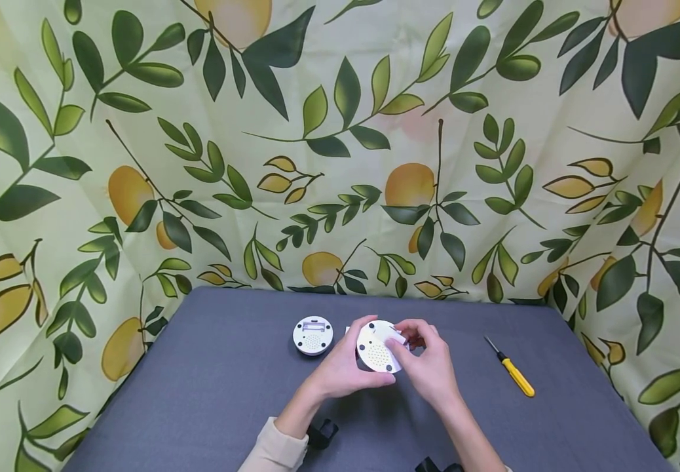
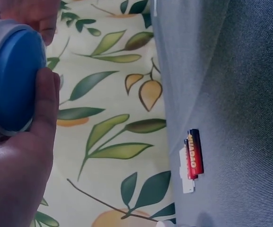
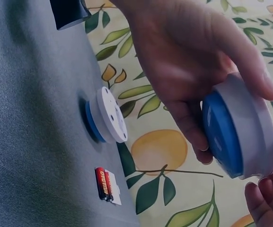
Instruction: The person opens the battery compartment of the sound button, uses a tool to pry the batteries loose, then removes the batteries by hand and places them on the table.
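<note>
The disc [image 1: 375, 354], white side up, is between the left hand [image 1: 340, 368], which grips it, and the right hand [image 1: 432, 367], touching its right edge; can't tell if pinching

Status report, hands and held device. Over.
Left hand gripping round device, underside showing. Right hand pinching small white piece at its edge. No obstruction visible; screwdriver lies apart, right.

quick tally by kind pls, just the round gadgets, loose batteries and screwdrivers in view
Round gadgets: 2
Loose batteries: 2
Screwdriver: 1
Total: 5
</note>
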The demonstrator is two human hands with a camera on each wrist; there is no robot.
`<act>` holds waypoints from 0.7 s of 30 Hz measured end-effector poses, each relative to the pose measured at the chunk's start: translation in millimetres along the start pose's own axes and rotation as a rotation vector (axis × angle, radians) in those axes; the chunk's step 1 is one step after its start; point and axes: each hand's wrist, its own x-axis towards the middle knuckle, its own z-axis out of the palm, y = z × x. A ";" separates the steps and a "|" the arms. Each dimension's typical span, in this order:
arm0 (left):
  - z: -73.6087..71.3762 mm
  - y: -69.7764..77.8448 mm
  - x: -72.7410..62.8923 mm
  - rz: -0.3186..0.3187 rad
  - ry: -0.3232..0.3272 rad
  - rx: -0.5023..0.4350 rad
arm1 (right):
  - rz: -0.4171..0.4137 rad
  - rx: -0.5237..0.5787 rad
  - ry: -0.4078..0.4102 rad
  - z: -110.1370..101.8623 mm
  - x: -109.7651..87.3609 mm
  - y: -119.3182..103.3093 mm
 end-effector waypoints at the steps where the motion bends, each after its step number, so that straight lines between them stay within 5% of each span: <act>1: 0.1 -0.4 -0.1 -0.006 0.002 -0.003 | -0.001 0.009 0.003 0.3 -0.1 0.3; 8: -1.2 -2.1 -0.5 -0.002 0.025 -0.069 | -0.023 0.111 0.029 -1.1 1.4 0.1; 21: -7.5 1.1 -0.8 0.013 -0.035 -0.031 | 0.037 0.191 0.014 -8.6 3.0 -2.6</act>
